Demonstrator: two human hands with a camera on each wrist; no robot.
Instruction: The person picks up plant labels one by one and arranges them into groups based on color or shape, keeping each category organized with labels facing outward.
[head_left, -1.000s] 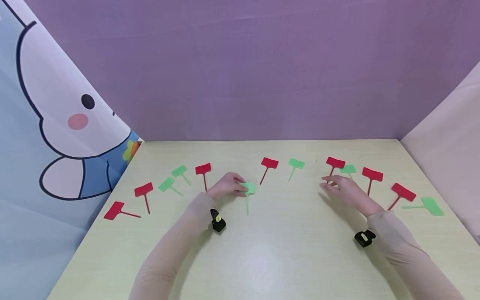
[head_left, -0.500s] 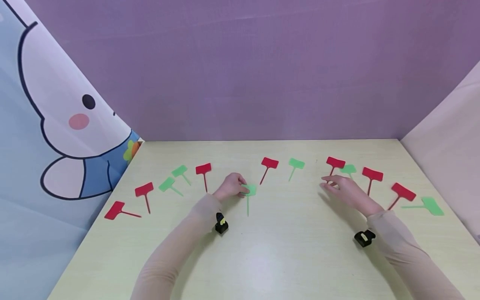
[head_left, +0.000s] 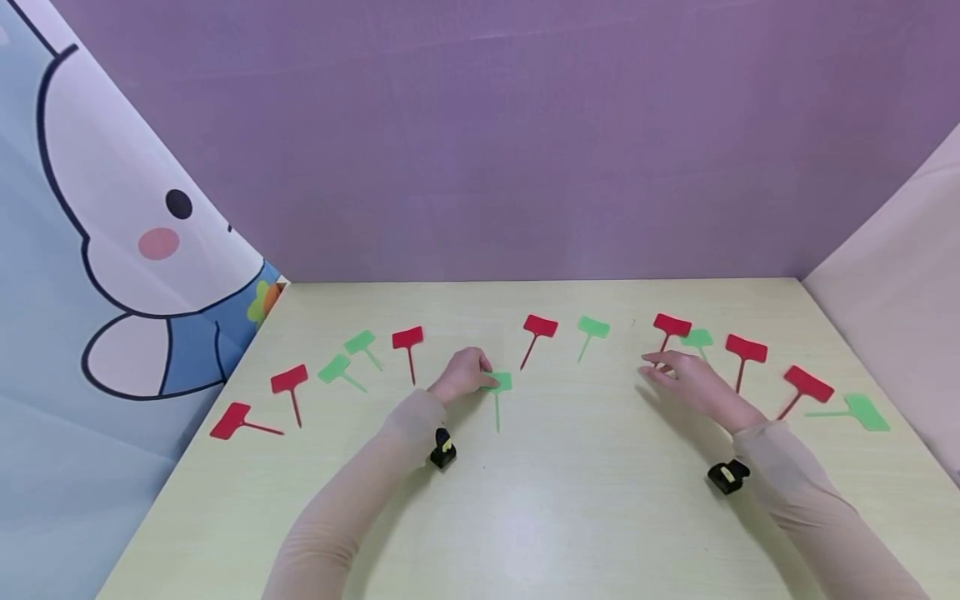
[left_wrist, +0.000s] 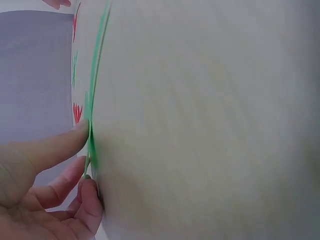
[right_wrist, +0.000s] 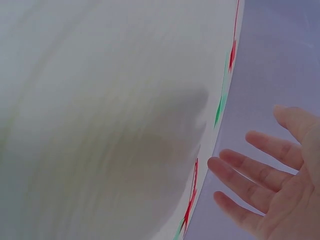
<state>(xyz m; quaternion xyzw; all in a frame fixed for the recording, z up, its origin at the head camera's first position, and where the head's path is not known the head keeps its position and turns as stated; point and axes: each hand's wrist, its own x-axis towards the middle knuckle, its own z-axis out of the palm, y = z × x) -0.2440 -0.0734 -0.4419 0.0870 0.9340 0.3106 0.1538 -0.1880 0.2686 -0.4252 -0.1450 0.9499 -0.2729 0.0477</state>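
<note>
Red and green T-shaped plant labels lie in an arc on the pale table (head_left: 525, 517). My left hand (head_left: 467, 372) rests its curled fingers on the head of a green label (head_left: 498, 390) near the middle; in the left wrist view the thumb and fingertips (left_wrist: 75, 145) pinch that label's edge (left_wrist: 92, 125) against the table. My right hand (head_left: 678, 377) hovers with straight fingers, holding nothing, just in front of a red label (head_left: 670, 327) and a green label (head_left: 697, 338). The right wrist view shows its spread fingers (right_wrist: 260, 175) off the table.
More red labels (head_left: 288, 383) (head_left: 228, 421) (head_left: 407, 340) and green labels (head_left: 333, 369) (head_left: 361, 342) lie to the left, others (head_left: 540, 327) (head_left: 592, 328) at centre, and a red pair (head_left: 744, 350) (head_left: 806, 386) with a green one (head_left: 862, 411) on the right. Fabric walls enclose the table.
My left hand has curled tighter over the green label's head and the label has shifted slightly. The right hand has stayed where it was.
</note>
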